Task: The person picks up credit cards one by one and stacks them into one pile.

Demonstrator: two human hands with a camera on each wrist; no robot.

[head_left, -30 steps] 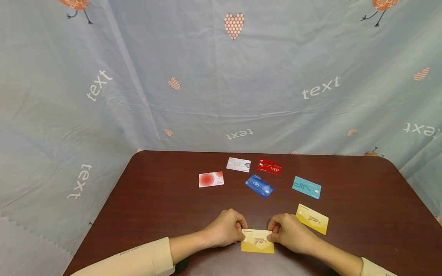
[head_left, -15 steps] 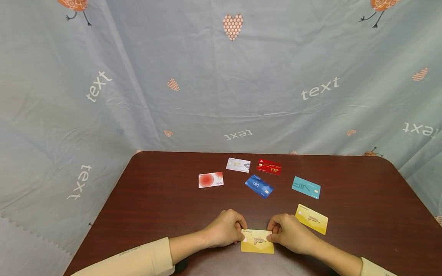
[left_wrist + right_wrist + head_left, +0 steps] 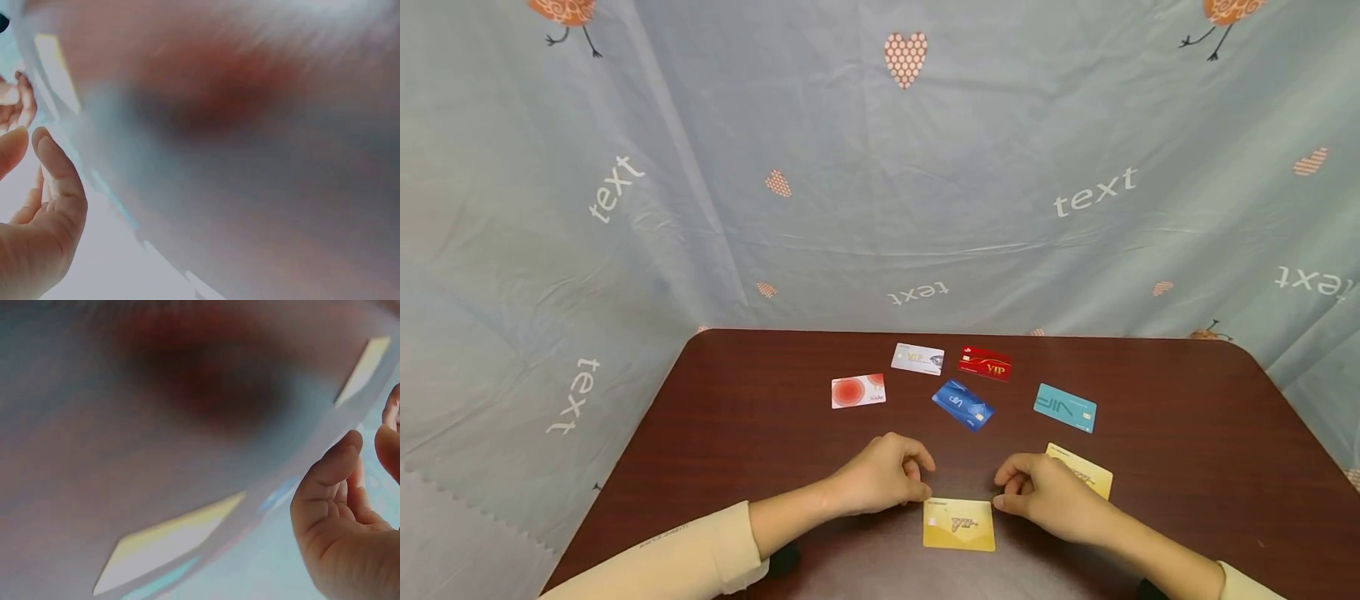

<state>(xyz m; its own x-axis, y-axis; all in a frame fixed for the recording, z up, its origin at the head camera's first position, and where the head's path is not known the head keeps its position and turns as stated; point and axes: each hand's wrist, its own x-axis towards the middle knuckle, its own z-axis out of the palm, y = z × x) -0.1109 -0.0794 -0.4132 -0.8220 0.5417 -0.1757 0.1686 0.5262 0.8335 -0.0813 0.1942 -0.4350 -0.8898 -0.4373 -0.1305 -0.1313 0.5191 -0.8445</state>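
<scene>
A gold card (image 3: pixel 958 525) lies flat on the brown table (image 3: pixel 760 467) near its front, between the two hands. My left hand (image 3: pixel 883 475) is just beyond its upper left corner, thumb and fingers parted with nothing between them. By the upper right corner, my right hand (image 3: pixel 1048 492) has its thumb and index finger apart, holding nothing. A second gold card (image 3: pixel 1086 471) is partly hidden behind the right hand; the right wrist view shows this gold card (image 3: pixel 169 540) whole, flat on the table.
Farther back lie a teal card (image 3: pixel 1065 408), a blue card (image 3: pixel 962 405), a red card (image 3: pixel 985 363), a silver-white card (image 3: pixel 917 358) and a white card with red circles (image 3: pixel 858 391). A grey-blue printed cloth (image 3: pixel 850 208) hangs behind the table.
Both hands have let go of the front gold card and drawn back, the left up and to the left, the right up and to the right. The card stays in place.
</scene>
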